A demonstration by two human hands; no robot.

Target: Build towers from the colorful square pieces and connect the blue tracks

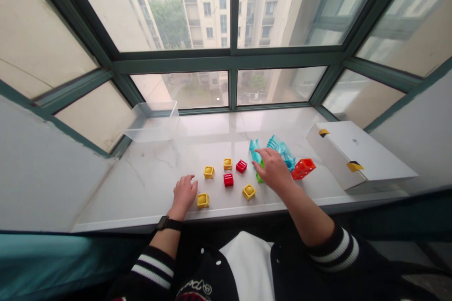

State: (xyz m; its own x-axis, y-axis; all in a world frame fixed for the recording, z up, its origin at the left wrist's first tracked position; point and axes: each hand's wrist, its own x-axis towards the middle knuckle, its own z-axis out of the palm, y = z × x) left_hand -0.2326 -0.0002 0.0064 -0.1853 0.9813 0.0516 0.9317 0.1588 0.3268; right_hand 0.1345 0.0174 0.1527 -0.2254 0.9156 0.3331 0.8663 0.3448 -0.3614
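Observation:
My left hand (184, 194) rests on the white sill with its fingers loosely spread and nothing in them. Just right of it sits a yellow cube block (203, 200). My right hand (274, 169) is over a green block (259, 178), which it partly hides; thumb and forefinger are apart, and no grip shows. Beyond that hand lie light-blue plastic pieces (280, 146) and another blue piece (254, 150). An orange-red stack of blocks (303, 169) lies right of it. Between my hands are two red blocks (228, 179) (241, 166) and more yellow blocks (208, 172) (228, 164) (249, 192).
A clear plastic bin (155, 124) stands at the back left by the window. A white box (360, 155) with yellow-black tabs is at the right. Green window frames (233, 63) border the marble-patterned sill (141, 183), and its front edge runs close to my body.

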